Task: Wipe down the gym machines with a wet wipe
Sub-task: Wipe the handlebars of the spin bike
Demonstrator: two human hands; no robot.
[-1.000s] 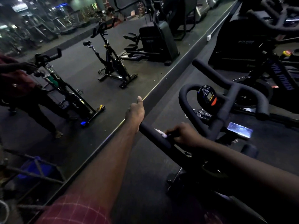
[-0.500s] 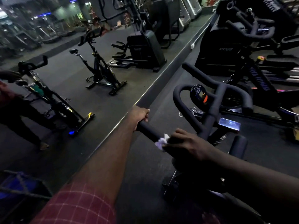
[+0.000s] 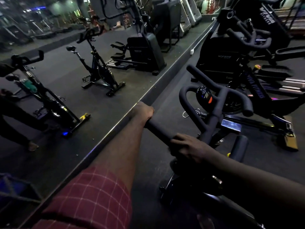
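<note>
A black spin bike stands in front of me, its padded handlebar [image 3: 158,129] reaching toward the lower left. My left hand [image 3: 143,111] is closed around the bar's near end. My right hand [image 3: 186,148] is wrapped around the same bar a little further along, near the stem. The wet wipe lies hidden under its fingers. A round console [image 3: 204,95] sits between the loops of the handlebar.
A wall mirror [image 3: 69,100] fills the left side, its bottom edge running diagonally; it reflects bikes and a person's legs. Another spin bike [image 3: 257,90] and a large black machine [image 3: 219,52] stand to the right. The floor [image 3: 165,100] is dark rubber.
My left hand has closed around the bar's end, thumb no longer raised. The white wipe that showed at my right hand's fingertips is now covered by the hand.
</note>
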